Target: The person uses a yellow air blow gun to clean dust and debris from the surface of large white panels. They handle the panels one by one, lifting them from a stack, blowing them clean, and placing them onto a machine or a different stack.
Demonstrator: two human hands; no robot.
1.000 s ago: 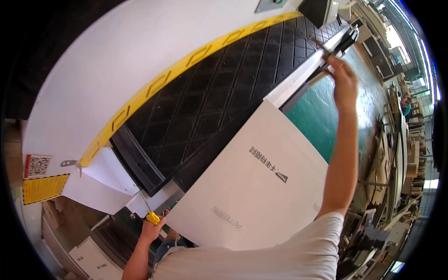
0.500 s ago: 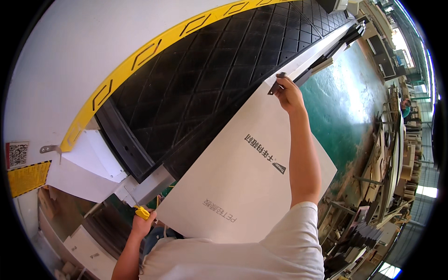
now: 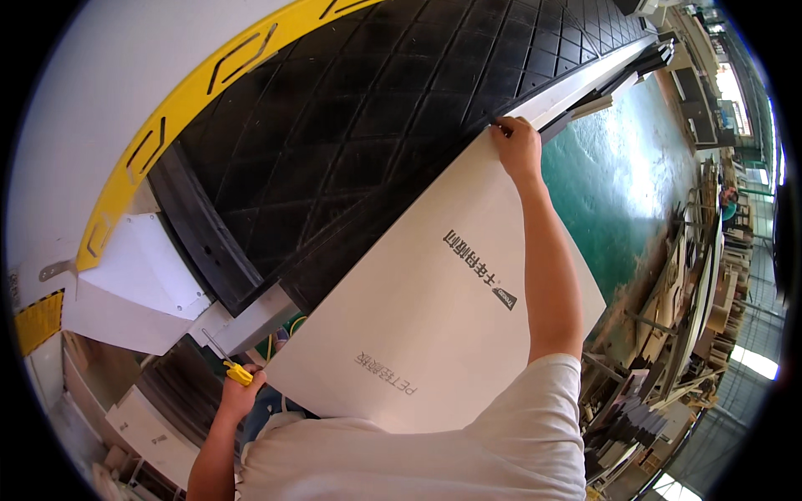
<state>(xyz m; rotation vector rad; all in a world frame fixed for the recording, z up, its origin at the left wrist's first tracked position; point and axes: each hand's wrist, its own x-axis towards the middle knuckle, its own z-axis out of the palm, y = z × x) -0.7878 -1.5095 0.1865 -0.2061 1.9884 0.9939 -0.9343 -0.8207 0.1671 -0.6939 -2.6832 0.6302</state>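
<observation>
A large pale panel (image 3: 401,309) with dark print lies tilted in front of me, its far edge along a black quilted-pattern surface (image 3: 376,117). My right hand (image 3: 520,152) is closed at the panel's far corner, its fingers pinching a small dark piece (image 3: 505,130) mostly hidden by them. At the panel's near left corner, my left hand (image 3: 241,396) is closed round a yellow-handled tool (image 3: 239,373) with a long thin metal end. That metal end points away from me, towards the white machine frame (image 3: 251,321). Whether the left hand also touches the panel I cannot tell.
A curved yellow guard (image 3: 159,138) borders the machine on the left, with a metal tab (image 3: 57,270) sticking out. Glossy green floor (image 3: 614,159) lies on the right. Racks with boards and offcuts (image 3: 631,417) stand beyond it. More pale boards (image 3: 154,438) are at lower left.
My right hand has turned and moved slightly away from me onto the panel's corner, covering most of the dark piece. My left hand, still holding the yellow-handled tool, appears slightly further left.
</observation>
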